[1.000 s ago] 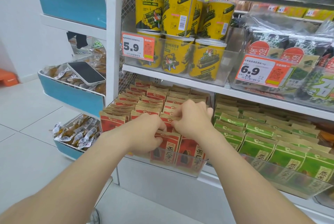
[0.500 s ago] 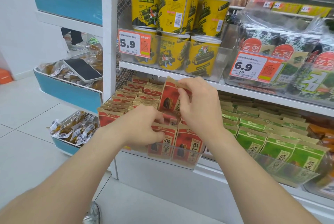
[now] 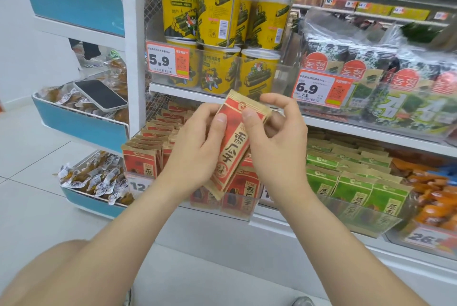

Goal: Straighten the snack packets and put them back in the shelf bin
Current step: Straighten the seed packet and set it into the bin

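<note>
One red snack packet (image 3: 235, 142): seemingly light, soft pouch (contents likely shift); best held by its side seams. Left hand (image 3: 195, 150) and right hand (image 3: 277, 147) both pinch it, thumbs in front.

red snack packet (image 3: 234, 141) | tilted, held above clear shelf bin (image 3: 249, 214) | red packets (image 3: 139, 161) upright inside

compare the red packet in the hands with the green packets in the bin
Colour: the held red packet has a red face; the green packets have green faces.
Place: the held red packet is gripped in the air by the left hand and right hand; the green packets sit in their clear bin.
Pose: the held red packet tilts; the green packets stand in rows.
Both have tan paper edges.
</note>
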